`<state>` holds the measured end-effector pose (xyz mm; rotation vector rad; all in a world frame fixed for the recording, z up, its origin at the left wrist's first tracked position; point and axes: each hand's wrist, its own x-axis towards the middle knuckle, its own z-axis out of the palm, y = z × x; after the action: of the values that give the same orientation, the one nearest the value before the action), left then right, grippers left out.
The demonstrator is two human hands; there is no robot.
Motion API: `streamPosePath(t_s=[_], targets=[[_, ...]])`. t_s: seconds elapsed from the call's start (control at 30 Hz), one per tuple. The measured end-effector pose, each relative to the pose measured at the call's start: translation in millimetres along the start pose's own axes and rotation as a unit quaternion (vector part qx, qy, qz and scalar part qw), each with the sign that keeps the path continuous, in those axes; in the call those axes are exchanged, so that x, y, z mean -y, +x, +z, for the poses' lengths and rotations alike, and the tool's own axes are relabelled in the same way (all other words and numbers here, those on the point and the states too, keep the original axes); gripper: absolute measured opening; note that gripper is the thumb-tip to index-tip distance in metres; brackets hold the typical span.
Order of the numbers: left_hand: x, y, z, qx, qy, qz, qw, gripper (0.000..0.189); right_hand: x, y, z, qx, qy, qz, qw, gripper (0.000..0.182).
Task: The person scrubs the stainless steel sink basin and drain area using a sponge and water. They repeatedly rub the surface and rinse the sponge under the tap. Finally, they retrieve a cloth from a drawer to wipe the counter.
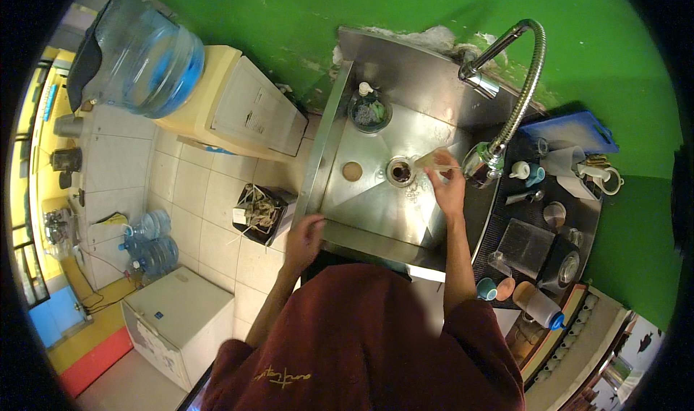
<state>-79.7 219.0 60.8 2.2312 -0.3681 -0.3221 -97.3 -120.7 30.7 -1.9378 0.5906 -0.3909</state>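
My right hand (pixel 448 186) is closed around a clear cup (pixel 434 160), tilted over the stainless steel sink (pixel 374 205) with its wide end towards the drain (pixel 401 171). Dark matter lies in the drain opening. My left hand (pixel 306 240) is at the sink's front left edge, fingers loosely curled, with nothing seen in it. A round brownish disc (pixel 352 171) lies on the sink floor left of the drain. In the back left corner stands a bowl (pixel 355 119) holding a white pump-top bottle and a green thing. The coiled metal faucet hose (pixel 528 94) arches down to the right.
A black drying mat (pixel 488 243) at the right holds cups, containers and a bottle (pixel 537 302). A blue cutting board (pixel 574 129) leans by the green wall. Left of the sink stand a filled black bin (pixel 260 213) and a water dispenser (pixel 233 102).
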Motion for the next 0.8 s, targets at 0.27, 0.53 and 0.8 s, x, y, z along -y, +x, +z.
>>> streamPosePath(t_s=[0.27, 0.53, 0.8], targets=[[83.7, 110.9, 139.0, 0.341, 0.129, 0.011, 0.931, 0.042, 21.5, -10.2, 9.2, -0.049, -0.019, 0.044, 0.998, 0.042], [118.8, 143.3, 151.8, 0.339, 0.214, -0.126, 0.908, 0.076, 21.4, -18.0, 5.6, -0.033, -0.042, 0.010, 0.999, 0.042], [136.7, 144.3, 160.8, 0.218, 0.164, -0.024, 0.962, 0.069, 32.2, -17.4, -2.7, 0.010, -0.081, -0.009, 0.997, 0.038]])
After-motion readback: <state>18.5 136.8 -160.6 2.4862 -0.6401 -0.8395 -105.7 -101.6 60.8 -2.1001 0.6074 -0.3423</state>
